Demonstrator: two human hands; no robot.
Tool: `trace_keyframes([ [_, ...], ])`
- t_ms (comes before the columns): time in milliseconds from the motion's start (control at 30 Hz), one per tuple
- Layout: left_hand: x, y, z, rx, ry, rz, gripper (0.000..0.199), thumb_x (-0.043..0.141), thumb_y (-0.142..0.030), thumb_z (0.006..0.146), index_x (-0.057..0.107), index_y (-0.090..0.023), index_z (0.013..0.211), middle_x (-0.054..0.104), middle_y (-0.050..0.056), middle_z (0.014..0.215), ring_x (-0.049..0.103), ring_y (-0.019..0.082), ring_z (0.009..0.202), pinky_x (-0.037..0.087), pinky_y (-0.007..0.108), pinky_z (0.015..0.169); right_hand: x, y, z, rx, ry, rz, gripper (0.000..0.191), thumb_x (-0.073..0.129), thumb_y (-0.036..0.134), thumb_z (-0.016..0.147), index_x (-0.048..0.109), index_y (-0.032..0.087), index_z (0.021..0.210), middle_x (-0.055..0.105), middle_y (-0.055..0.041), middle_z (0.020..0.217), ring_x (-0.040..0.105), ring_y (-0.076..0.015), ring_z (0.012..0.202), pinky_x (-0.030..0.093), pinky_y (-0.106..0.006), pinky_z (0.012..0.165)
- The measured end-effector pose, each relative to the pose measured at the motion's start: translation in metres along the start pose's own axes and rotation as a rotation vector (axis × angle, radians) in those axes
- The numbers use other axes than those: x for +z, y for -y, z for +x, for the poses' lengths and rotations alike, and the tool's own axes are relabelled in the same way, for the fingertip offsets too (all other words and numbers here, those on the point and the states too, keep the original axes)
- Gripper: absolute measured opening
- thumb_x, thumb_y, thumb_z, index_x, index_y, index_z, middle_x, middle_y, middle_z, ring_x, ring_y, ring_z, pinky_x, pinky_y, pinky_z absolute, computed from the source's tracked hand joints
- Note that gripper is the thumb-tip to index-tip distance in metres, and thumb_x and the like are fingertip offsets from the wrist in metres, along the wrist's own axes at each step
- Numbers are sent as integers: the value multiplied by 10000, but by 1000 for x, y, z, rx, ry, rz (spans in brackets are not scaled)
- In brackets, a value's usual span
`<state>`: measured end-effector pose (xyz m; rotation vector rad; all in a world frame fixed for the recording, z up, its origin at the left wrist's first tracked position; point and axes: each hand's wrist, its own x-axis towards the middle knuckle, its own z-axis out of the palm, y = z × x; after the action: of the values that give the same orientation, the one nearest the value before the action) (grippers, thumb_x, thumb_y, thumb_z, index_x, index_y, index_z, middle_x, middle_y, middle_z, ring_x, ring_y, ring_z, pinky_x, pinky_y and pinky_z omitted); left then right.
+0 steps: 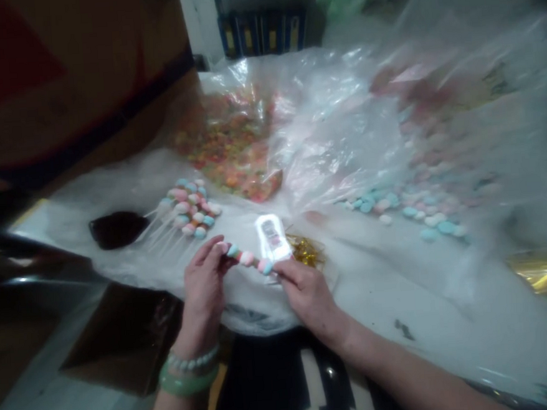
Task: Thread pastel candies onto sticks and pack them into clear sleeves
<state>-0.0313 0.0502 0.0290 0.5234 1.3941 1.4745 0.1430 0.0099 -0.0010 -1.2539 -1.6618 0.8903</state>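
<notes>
A skewer of pastel marshmallows (246, 258) stretches between my hands, with darker orange-brown pieces among the pink, white and blue ones. My left hand (204, 278), with a beaded bracelet and a green bangle at the wrist, pinches its left end. At the right end, my right hand (307, 290) has thumb and fingers closed on it. Just beyond lies a small bright white label or card (274, 237), too glared to read. Gold twist ties (307, 251) lie beside it. Left of these is a bundle of finished marshmallow skewers (192, 207) with pale sticks.
A clear bag of orange, red and yellow gummy candies (230, 152) lies at the back. Loose blue, pink and white marshmallows (436, 218) spill from a large plastic bag on the right. A cardboard box (68, 76) stands at back left, near a dark object (118, 229).
</notes>
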Motion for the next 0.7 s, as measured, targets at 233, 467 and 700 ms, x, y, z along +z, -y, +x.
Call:
trace_keyframes([
  [233,-13,13,-6,8,71,109,544,865,-381,640,723,-114,1092,726,69,883,671,158,718,561,297,738,1,7,-6,29,39,-34,311,480,60,852,731,211,956,749,-41,951,682,-185,868,495,-271,823],
  [467,-16,19,-6,-91,55,45,522,861,-349,636,717,-117,1080,709,57,842,654,138,689,553,259,676,1,6,-9,80,63,-14,299,477,68,846,722,209,940,746,-31,920,668,-184,842,479,-268,799],
  [700,-14,33,-5,-90,111,101,563,826,-449,662,703,-105,1090,699,56,814,654,171,694,570,337,743,6,-2,-8,81,60,-74,284,466,70,856,709,208,909,727,-27,876,654,-177,837,452,-252,776],
])
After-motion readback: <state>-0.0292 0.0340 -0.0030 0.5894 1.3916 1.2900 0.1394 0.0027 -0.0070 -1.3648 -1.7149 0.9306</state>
